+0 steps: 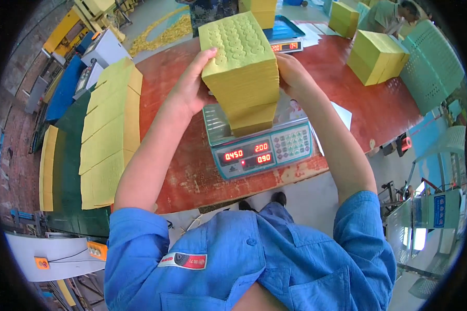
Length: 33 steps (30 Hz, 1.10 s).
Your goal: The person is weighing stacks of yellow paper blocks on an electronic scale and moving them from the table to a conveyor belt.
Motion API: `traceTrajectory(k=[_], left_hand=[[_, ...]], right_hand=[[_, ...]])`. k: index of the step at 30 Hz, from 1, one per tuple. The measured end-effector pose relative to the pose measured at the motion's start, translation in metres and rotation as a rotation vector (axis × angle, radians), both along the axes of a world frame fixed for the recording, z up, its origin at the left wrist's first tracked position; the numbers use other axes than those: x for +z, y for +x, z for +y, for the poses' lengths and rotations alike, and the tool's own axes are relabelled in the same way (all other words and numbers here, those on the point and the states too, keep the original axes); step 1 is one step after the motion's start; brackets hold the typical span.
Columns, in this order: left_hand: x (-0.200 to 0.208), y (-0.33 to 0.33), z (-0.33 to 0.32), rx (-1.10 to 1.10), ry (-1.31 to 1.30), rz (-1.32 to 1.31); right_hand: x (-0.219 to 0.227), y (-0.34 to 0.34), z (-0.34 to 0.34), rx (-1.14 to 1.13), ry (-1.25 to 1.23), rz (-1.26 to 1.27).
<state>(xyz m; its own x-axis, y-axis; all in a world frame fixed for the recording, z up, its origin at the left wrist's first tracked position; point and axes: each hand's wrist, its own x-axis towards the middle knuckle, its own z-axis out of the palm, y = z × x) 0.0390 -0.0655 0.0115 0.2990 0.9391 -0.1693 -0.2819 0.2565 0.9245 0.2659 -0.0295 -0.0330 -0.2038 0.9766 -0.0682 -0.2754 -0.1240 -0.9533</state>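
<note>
A tall stack of yellow paper sheets (241,78) is gripped between my two hands over the weighing scale (267,153). Rows of round punched marks cover its top sheet. My left hand (194,80) presses on the left side, thumb on the top edge. On the opposite side is my right hand (294,72), its fingers partly hidden behind the paper. The lower part of the yellow pile (252,120) reaches down to the scale's tray; whether it is a separate stack, I cannot tell. Red digits glow on the scale's display, beside a keypad.
The red table (179,171) is worn along its front edge. Yellow stacks (106,135) line the green surface at left. Another yellow block (376,59) stands at right beside a green plastic basket (433,65). A second scale (287,45) is at the back, and a person (386,18) sits far right.
</note>
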Motion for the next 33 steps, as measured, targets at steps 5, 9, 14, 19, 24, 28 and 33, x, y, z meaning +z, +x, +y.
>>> traceTrajectory(k=[5, 9, 14, 19, 24, 28, 33], left_hand=[[-0.003, 0.002, 0.011, 0.059, 0.026, 0.100], [-0.010, -0.004, 0.023, 0.113, 0.037, 0.082], [-0.007, 0.007, 0.016, 0.203, 0.022, 0.139], [-0.010, 0.005, 0.013, 0.166, 0.076, 0.140], [-0.011, 0.008, 0.011, 0.271, 0.069, 0.222], [-0.018, 0.004, 0.009, 0.303, 0.076, 0.151], [-0.014, 0.008, 0.007, 0.263, 0.162, 0.212]], right_hand=[[-0.006, 0.005, 0.009, 0.005, 0.041, 0.019], [-0.008, 0.003, 0.014, 0.014, 0.045, -0.070], [-0.019, 0.005, 0.023, 0.000, 0.110, -0.052], [-0.048, 0.005, 0.035, -0.095, 0.298, -0.173], [-0.034, 0.005, 0.020, -0.112, 0.312, -0.193], [-0.042, 0.001, 0.024, -0.110, 0.323, -0.270], [-0.042, -0.006, 0.020, -0.194, 0.319, -0.132]])
